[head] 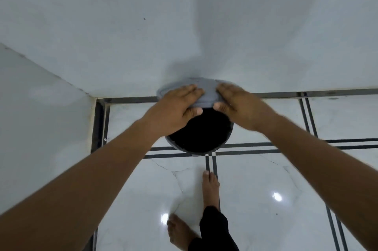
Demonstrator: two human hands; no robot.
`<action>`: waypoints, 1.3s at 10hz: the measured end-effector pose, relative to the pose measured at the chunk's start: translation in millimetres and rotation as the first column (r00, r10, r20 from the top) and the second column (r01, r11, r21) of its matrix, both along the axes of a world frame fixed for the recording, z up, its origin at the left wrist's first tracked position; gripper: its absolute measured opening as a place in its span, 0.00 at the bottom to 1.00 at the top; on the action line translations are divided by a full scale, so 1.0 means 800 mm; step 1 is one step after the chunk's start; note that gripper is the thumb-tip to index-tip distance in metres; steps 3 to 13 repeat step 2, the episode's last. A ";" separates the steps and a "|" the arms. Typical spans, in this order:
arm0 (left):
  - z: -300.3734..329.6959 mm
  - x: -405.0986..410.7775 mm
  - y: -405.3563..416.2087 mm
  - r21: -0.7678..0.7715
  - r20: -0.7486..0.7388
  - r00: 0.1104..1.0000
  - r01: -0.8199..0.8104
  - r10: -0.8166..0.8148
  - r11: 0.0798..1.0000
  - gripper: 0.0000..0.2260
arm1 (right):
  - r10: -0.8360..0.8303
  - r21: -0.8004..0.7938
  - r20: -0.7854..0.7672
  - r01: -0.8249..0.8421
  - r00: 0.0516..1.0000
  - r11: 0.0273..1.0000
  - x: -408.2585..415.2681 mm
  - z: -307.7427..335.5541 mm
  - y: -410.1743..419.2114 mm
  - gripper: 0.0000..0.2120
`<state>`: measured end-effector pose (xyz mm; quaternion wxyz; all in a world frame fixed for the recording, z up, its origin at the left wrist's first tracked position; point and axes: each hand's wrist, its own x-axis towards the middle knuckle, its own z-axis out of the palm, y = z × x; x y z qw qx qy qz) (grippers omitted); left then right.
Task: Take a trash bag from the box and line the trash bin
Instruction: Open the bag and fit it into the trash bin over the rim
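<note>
Round grey plastic bin (pixel 199 151) stands on glossy white tiled floor (pixel 255 179) against the wall (pixel 184 25), black liner (pixel 201 130) inside. Left hand (pixel 176 107) and right hand (pixel 238 105) hold the grey lid (pixel 206 93), fingers flat on top, thumbs beneath.

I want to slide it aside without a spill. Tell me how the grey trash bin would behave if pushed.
The trash bin looks like thin grey plastic, so probably light. It stands on glossy floor tiles, so it would likely slide easily. The left hand and right hand grip its raised lid; pushing high up might tip it.
</note>
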<state>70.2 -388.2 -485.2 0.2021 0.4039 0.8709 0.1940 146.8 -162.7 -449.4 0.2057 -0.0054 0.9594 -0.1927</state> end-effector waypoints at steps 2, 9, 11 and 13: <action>-0.074 0.101 -0.018 -0.066 -0.060 0.997 -0.050 0.046 0.997 0.25 | 0.031 0.165 -0.003 -0.031 1.000 0.986 0.085 -0.088 -0.036 0.31; -0.074 0.101 -0.018 -0.066 -0.060 0.997 -0.050 0.046 0.997 0.25 | 0.031 0.165 -0.003 -0.031 1.000 0.986 0.085 -0.088 -0.036 0.31; -0.074 0.101 -0.018 -0.066 -0.060 0.997 -0.050 0.046 0.997 0.25 | 0.031 0.165 -0.003 -0.031 1.000 0.986 0.085 -0.088 -0.036 0.31; -0.074 0.101 -0.018 -0.066 -0.060 0.997 -0.050 0.046 0.997 0.25 | 0.031 0.165 -0.003 -0.031 1.000 0.986 0.085 -0.088 -0.036 0.31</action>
